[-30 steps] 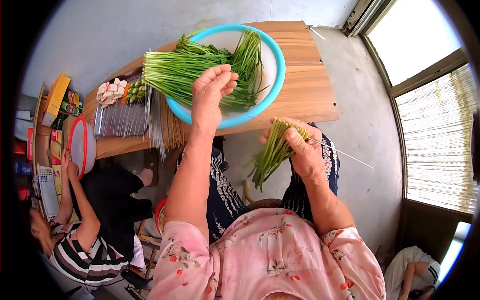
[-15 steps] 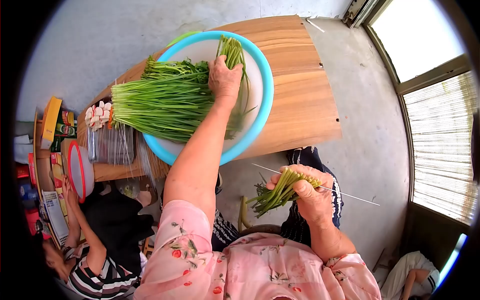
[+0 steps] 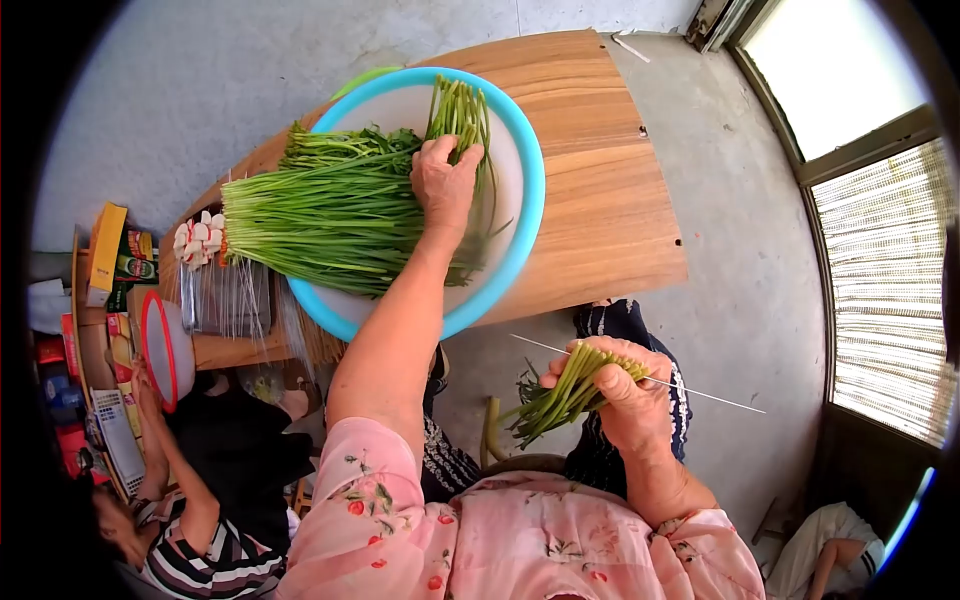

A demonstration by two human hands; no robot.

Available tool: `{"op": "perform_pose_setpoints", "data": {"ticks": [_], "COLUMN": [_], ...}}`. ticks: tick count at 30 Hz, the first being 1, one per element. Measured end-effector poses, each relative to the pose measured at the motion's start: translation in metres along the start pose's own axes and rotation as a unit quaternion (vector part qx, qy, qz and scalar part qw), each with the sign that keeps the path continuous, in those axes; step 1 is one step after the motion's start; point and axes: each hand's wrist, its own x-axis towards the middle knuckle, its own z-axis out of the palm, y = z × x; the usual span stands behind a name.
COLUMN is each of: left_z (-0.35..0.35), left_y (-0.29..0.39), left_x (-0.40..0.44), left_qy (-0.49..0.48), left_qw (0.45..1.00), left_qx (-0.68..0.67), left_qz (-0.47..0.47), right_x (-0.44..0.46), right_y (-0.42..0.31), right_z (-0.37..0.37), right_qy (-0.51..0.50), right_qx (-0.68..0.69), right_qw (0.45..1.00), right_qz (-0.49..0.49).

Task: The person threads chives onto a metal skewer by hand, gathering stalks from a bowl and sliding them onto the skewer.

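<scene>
Left hand [image 3: 446,185] touching green stems [image 3: 459,108] in a blue-rimmed basin [image 3: 532,200], which overhangs the near edge of the worktop [image 3: 600,190]; whether its grip is clamped cannot be told. Right hand [image 3: 634,400] clamped on a stem bundle [image 3: 572,388], crossed by a skewer [image 3: 715,399], beyond that edge.

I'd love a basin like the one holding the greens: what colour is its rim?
The basin's rim is light blue; the head view shows it best.
</scene>
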Motion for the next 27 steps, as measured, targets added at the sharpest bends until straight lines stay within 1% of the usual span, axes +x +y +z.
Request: {"op": "perform_pose_setpoints", "data": {"ticks": [1,2,4,5,6,8,9,10,12,13,16,17,20,21,24,25,27], "left_z": [-0.012,-0.025,-0.039,-0.049,-0.058,-0.069,-0.078,-0.083,-0.099,-0.104,-0.119,-0.123,-0.119,-0.12,-0.111,-0.107,-0.093], "left_y": [0.003,0.01,0.014,0.017,0.023,0.018,0.019,0.017,0.021,0.021,0.029,0.033,0.024,0.021,0.005,0.003,0.003], "left_x": [0.001,-0.003,-0.003,-0.004,-0.004,-0.005,-0.005,-0.002,0.002,0.006,0.009,0.007,0.005,0.006,0.008,0.008,0.006], "left_qy": [-0.043,-0.075,-0.057,-0.062,-0.056,-0.021,-0.021,-0.015,-0.032,-0.039,-0.026,-0.026,-0.001,0.009,-0.053,-0.079,-0.09], "left_qw": [0.991,0.965,0.928,0.922,0.901,0.881,0.88,0.858,0.834,0.839,0.817,0.796,0.802,0.83,0.818,0.808,0.836], "left_qx": [-0.113,-0.221,-0.348,-0.361,-0.403,-0.448,-0.443,-0.484,-0.52,-0.514,-0.539,-0.563,-0.559,-0.512,-0.542,-0.548,-0.499], "left_qz": [-0.064,-0.116,-0.119,-0.128,-0.154,-0.148,-0.173,-0.174,-0.183,-0.175,-0.202,-0.22,-0.208,-0.223,-0.186,-0.202,-0.21], "right_x": [0.0,0.0,0.001,0.001,0.001,0.002,0.002,0.002,0.003,0.005,0.005,0.007,0.012,0.015,0.019,0.019,0.02], "right_y": [0.001,0.003,0.005,0.004,0.004,0.004,0.004,0.004,0.007,0.011,0.014,0.015,0.017,0.017,0.023,0.025,0.026], "right_z": [0.0,-0.001,-0.001,0.002,0.003,0.005,0.008,0.011,0.014,0.016,0.022,0.024,0.03,0.031,0.028,0.028,0.028], "right_qy": [0.0,0.003,0.008,0.016,0.025,0.045,0.058,0.061,0.07,0.083,0.085,0.086,0.095,0.098,0.105,0.111,0.119], "right_qx": [-0.004,-0.005,-0.009,-0.013,-0.02,-0.034,-0.035,-0.04,-0.052,-0.084,-0.074,-0.08,-0.093,-0.094,-0.097,-0.1,-0.093], "right_qw": [1.0,1.0,1.0,1.0,0.999,0.998,0.998,0.997,0.996,0.992,0.993,0.993,0.99,0.989,0.988,0.987,0.987], "right_qz": [-0.007,-0.01,-0.014,-0.015,-0.015,-0.017,-0.011,-0.016,-0.023,-0.04,-0.028,-0.032,-0.044,-0.05,-0.057,-0.056,-0.049]}}
